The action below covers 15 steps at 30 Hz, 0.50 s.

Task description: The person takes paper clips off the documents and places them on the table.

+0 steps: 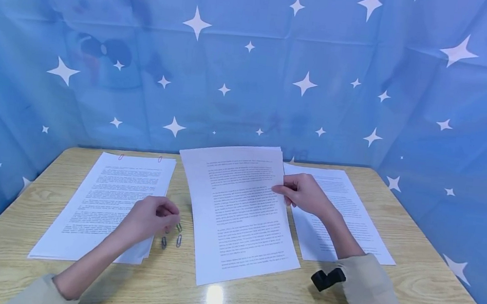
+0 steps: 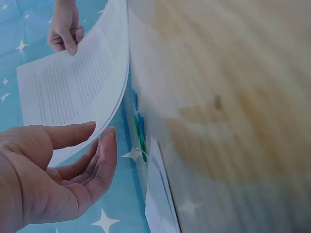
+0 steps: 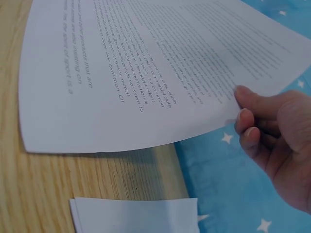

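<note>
My right hand (image 1: 305, 193) pinches printed sheets (image 1: 243, 215) by their right edge, thumb in front, and holds them raised and tilted above the table. In the right wrist view the other fingers curl behind the sheets. My left hand (image 1: 149, 216) hovers over several small paper clips (image 1: 179, 241), beside the left paper stack. Its thumb and fingers (image 2: 104, 160) are loosely bent, with nothing visible between them in the left wrist view. The clips look blue, green and dark; some may be hidden under the hand.
A paper stack (image 1: 111, 198) with two reddish clips (image 1: 160, 159) on its top edge lies at the left. More printed paper (image 1: 343, 215) lies at the right, partly behind the raised sheets. A blue star-patterned curtain (image 1: 251, 74) stands behind the wooden table (image 1: 424, 287).
</note>
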Available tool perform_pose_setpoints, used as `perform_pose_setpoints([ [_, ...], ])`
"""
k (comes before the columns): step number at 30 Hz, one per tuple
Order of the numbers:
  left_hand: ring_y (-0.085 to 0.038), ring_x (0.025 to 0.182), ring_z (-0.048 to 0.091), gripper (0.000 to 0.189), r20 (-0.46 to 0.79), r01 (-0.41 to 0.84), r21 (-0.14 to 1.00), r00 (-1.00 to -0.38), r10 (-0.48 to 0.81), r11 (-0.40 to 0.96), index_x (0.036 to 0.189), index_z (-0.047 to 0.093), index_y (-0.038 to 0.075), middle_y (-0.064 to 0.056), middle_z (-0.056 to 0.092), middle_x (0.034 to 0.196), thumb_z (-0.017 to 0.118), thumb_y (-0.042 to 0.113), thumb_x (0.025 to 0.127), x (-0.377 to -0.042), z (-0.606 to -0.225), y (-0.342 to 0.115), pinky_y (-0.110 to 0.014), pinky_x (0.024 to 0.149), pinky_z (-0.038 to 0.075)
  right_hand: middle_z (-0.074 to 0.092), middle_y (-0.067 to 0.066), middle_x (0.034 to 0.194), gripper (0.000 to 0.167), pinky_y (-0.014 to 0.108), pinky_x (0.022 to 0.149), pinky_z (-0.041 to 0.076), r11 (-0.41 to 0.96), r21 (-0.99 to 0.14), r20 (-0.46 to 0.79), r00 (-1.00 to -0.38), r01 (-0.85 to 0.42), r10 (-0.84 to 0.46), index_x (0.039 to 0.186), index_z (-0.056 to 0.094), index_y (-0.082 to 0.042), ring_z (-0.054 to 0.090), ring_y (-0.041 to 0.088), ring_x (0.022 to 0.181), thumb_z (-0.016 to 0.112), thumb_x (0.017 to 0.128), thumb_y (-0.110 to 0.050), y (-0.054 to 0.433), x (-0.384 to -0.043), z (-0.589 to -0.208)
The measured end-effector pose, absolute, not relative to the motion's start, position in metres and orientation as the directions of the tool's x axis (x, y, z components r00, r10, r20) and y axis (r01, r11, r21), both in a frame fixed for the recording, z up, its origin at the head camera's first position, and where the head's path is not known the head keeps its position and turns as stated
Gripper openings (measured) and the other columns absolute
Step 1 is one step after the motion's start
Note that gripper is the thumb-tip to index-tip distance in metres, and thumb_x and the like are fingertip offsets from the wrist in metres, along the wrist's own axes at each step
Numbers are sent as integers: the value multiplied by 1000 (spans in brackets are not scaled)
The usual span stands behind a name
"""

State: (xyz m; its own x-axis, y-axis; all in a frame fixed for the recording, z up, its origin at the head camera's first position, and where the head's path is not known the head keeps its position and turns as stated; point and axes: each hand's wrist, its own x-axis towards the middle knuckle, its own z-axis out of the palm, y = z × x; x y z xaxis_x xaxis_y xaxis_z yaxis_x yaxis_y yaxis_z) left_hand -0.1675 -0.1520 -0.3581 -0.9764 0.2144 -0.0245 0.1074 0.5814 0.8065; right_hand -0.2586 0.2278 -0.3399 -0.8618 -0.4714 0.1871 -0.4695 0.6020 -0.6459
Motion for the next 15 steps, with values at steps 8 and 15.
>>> perform_pose_setpoints([
  [8, -19, 81, 65, 17, 22, 112, 815, -987, 162, 568, 106, 68, -1, -6, 69, 89, 68, 13, 96, -179, -355, -150, -34, 72, 52, 55, 4, 56, 10, 28, 47, 36, 588, -661, 193, -863, -466, -468, 94, 73, -10, 48, 22, 46, 66, 100, -16, 228, -257, -339],
  [15, -23, 87, 67, 28, 44, 102, 834, -992, 119, 542, 116, 67, -3, -9, 71, 99, 67, 17, 97, -188, -352, -145, -32, 75, 53, 55, 4, 57, 11, 27, 46, 37, 567, -687, 196, -868, -453, -457, 98, 74, -9, 51, 33, 50, 67, 99, -17, 230, -257, -340],
])
